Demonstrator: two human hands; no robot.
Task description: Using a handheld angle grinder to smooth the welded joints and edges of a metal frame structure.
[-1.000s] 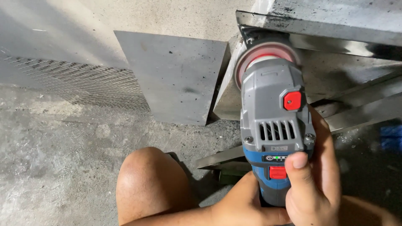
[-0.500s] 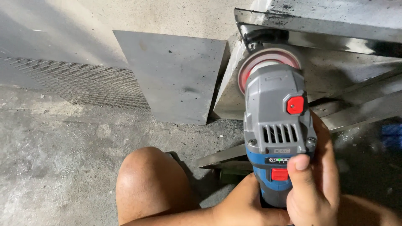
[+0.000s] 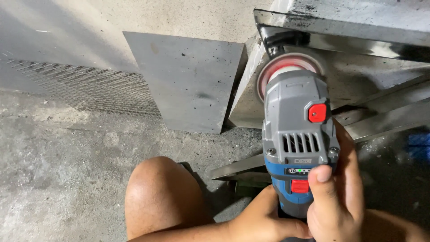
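Small dark label strip (image 3: 303, 161) on grinder (image 3: 298, 130)

The grey-and-blue angle grinder (image 3: 298, 143) hides most of its red-rimmed round disc (image 3: 273, 69), so where the disc meets the shiny steel frame (image 3: 358, 45) cannot be told. The grinder's near end is buried under the left hand (image 3: 264, 222) and right hand (image 3: 338, 197), both cut by the bottom edge. A blue object (image 3: 420, 145) at the right edge is blurred.
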